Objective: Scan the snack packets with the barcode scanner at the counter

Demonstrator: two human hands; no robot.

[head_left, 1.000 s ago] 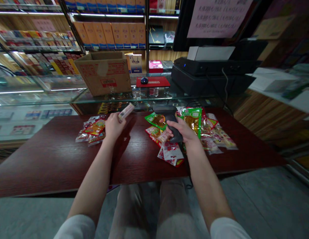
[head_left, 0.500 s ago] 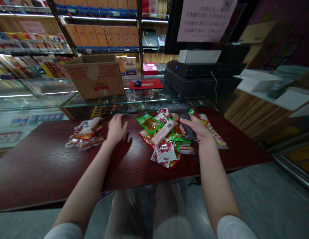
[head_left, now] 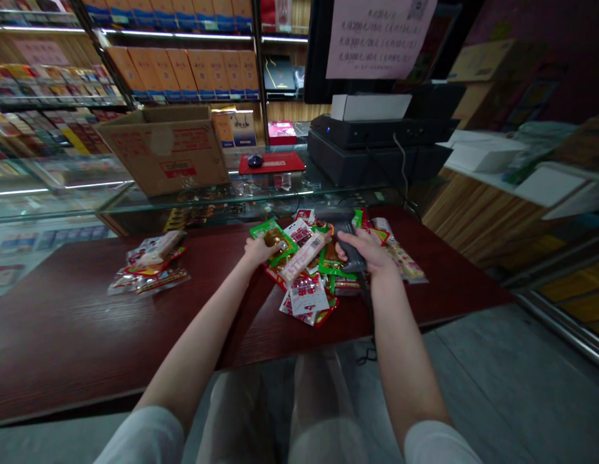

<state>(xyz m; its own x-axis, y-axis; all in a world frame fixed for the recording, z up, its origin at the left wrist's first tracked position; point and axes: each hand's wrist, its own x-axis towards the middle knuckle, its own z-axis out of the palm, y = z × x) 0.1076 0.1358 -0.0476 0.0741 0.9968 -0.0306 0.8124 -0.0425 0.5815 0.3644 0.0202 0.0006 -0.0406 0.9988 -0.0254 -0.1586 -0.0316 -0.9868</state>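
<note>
My left hand [head_left: 259, 250] is at the left edge of the pile, its thumb over a green-edged snack packet [head_left: 286, 240] and its fingers at the packet's side, closed on it. My right hand [head_left: 371, 250] grips the handle of a dark barcode scanner [head_left: 350, 248], held above the pile's right part. Beneath the scanner and between my hands lie several red, white and green snack packets [head_left: 309, 295]. A long pale wrapped snack [head_left: 302, 261] rests slantwise on top. A smaller group of packets [head_left: 152, 267] lies apart on the left of the table.
The dark red wooden table [head_left: 87, 335] backs onto a glass counter [head_left: 261, 203]. On the counter stand an open cardboard box [head_left: 169, 154], a mouse [head_left: 255, 160] on a red mat [head_left: 287, 163], and a black cash drawer [head_left: 357, 161]. The scanner's cord [head_left: 370, 309] hangs over the table's front edge.
My left hand has moved right from bare tabletop to the green-edged packet and closed on it. My right hand still holds the scanner over the pile. The view has shifted slightly.
</note>
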